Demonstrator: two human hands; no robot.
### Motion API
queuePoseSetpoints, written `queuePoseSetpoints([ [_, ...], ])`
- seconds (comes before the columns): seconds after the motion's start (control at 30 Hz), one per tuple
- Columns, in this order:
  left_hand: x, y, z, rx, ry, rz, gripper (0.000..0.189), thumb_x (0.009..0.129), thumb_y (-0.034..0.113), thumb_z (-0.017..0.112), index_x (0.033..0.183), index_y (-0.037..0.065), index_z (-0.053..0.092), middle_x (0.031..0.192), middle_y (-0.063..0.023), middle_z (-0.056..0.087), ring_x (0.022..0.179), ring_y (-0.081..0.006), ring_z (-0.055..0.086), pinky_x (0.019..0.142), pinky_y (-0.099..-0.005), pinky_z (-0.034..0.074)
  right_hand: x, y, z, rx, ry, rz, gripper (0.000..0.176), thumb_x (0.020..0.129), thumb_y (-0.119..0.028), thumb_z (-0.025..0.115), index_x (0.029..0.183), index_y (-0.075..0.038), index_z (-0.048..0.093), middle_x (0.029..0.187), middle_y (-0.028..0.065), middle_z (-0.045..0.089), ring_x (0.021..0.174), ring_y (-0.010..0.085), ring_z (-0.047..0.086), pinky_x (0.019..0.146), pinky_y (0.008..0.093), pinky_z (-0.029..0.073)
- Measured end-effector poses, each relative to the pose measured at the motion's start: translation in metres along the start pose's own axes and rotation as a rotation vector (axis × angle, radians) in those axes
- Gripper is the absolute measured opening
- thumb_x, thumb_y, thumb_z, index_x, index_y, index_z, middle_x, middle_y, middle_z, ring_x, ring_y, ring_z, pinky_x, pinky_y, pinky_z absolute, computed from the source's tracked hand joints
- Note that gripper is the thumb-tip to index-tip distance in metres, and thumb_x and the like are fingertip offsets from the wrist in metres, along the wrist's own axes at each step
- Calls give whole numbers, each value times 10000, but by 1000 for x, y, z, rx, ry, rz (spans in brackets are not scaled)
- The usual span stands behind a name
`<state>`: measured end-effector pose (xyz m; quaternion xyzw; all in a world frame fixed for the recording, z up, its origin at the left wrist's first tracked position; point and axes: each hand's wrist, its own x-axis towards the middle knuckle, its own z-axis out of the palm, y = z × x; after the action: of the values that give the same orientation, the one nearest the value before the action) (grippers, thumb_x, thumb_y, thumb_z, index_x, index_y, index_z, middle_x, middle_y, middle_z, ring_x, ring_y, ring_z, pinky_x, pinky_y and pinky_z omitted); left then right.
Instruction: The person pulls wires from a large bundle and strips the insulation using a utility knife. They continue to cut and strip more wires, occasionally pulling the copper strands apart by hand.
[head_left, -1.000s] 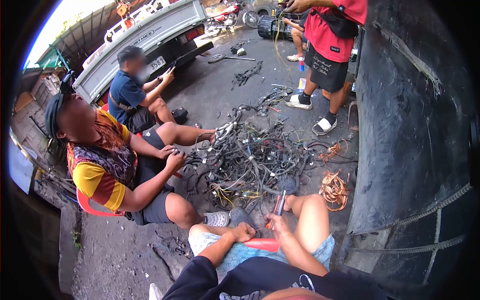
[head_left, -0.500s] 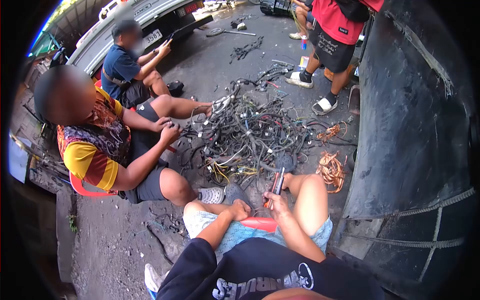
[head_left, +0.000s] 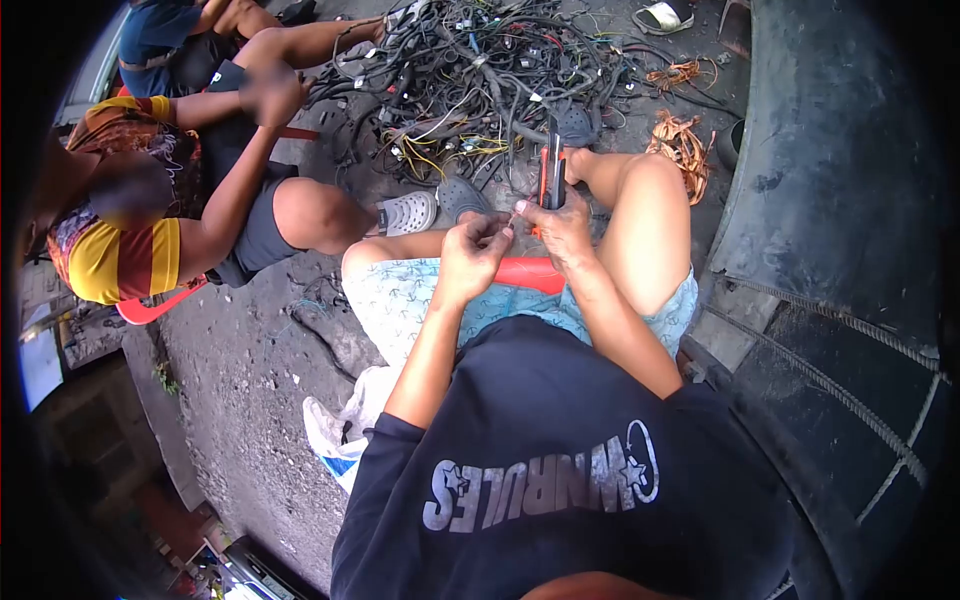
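My right hand [head_left: 562, 232] is wrapped round a long, narrow tool with black and orange parts [head_left: 554, 170], its length standing up past my fingers. Close beside it, my left hand [head_left: 474, 256] is in a pinch, fingertips near my right thumb. Whatever is between those fingertips is too small to name. Both hands are over my lap, in front of a red plastic seat edge [head_left: 530, 272]. Beyond them lies a big tangle of wire harnesses [head_left: 470, 75], mostly black with some yellow and white strands.
A person in a patterned shirt with a yellow sleeve [head_left: 150, 258] sits at the left, another behind. Stripped orange-brown strands [head_left: 682, 155] lie beyond my right knee. A dark sheet panel [head_left: 835, 170] stands at the right. A white bag [head_left: 345, 425] rests on the ground at my left.
My left hand has risen from my lap to meet my right hand, its fingers now pinched. The tool stays in my right hand. The view has tilted down.
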<state>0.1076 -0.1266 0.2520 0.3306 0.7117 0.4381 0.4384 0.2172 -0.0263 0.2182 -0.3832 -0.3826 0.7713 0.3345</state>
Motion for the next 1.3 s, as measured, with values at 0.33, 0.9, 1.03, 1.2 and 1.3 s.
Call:
queuePoseSetpoints([
  [0.33,-1,-15,0,-362,64,-196,171,857,65,514,939,-52,608,851,-119,670,591,-83,544,511,-181,399,-3,9,1,-204,-47,-57,207,718,-23,690,875,3,557,718,29,585,581,91,545,533,245,461],
  [0.9,-33,2,-4,-778,137,-221,167,842,71,550,951,-40,608,592,47,384,463,-38,265,426,-186,221,-30,-8,4,-96,-206,172,189,821,-162,619,922,-15,557,750,71,626,595,105,546,553,253,447],
  [1.03,-40,5,-6,-774,209,-299,137,849,64,510,921,-22,589,558,74,312,442,-34,233,404,-189,197,-60,-14,-5,-536,-230,-43,299,861,-298,574,884,0,568,692,63,533,603,111,474,537,277,381],
  [1.2,-54,11,-7,-374,243,-429,122,837,87,547,860,-19,604,530,64,359,417,-33,260,382,-210,185,-84,1,-19,-592,-305,-30,397,874,-388,526,912,5,571,678,63,507,650,143,473,594,299,388],
  [1.3,-58,13,-10,0,257,-337,162,819,101,588,759,-47,615,551,-1,497,473,-71,412,441,-237,325,-86,-2,-25,-642,-375,98,414,881,-379,522,1019,8,576,723,149,591,694,276,597,658,368,457],
])
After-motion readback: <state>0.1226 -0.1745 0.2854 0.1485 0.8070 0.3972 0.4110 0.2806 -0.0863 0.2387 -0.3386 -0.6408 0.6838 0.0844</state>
